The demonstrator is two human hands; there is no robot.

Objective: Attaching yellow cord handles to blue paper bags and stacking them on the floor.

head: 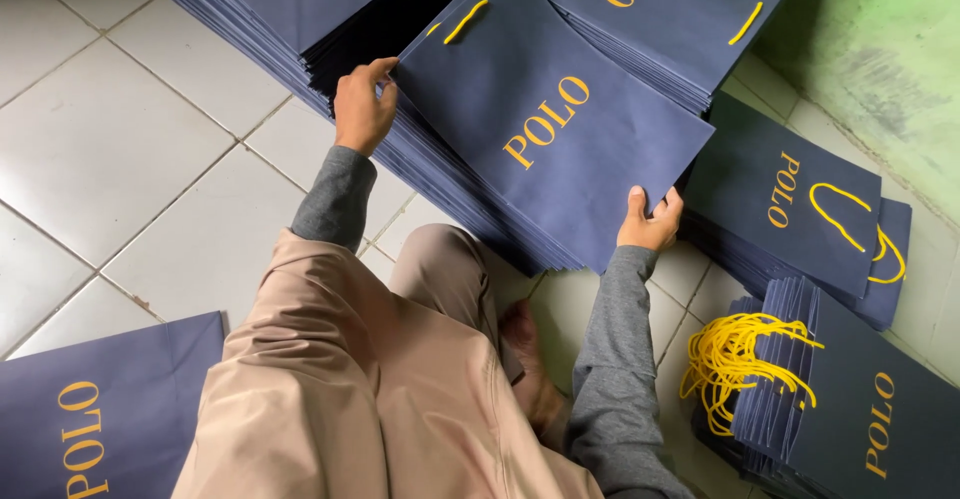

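— Lifting the top bag off the pile looks like the step in hand. It is a flat navy paper bag with gold lettering and a yellow cord handle, lying tilted on the pile in front of the person's knees.

— How do the hands sit on it?

— The left hand has its fingers curled over the bag's far left corner. The right hand pinches the near bottom corner, thumb on top, the other fingers hidden underneath. Both are closed on the same bag, at opposite corners.

— So what makes it go well?

— Probably keeping the sheet level between the two corners, so the paper does not crease, and checking that only one bag comes away; the edges below sit very tight together.

— And around it?

— A second stack lies beyond, touching the first. To the right, more bags with looped cords, and nearer still an upright bundle beside loose yellow cords. One more bag lies flat on the tiled floor at the left, well apart.
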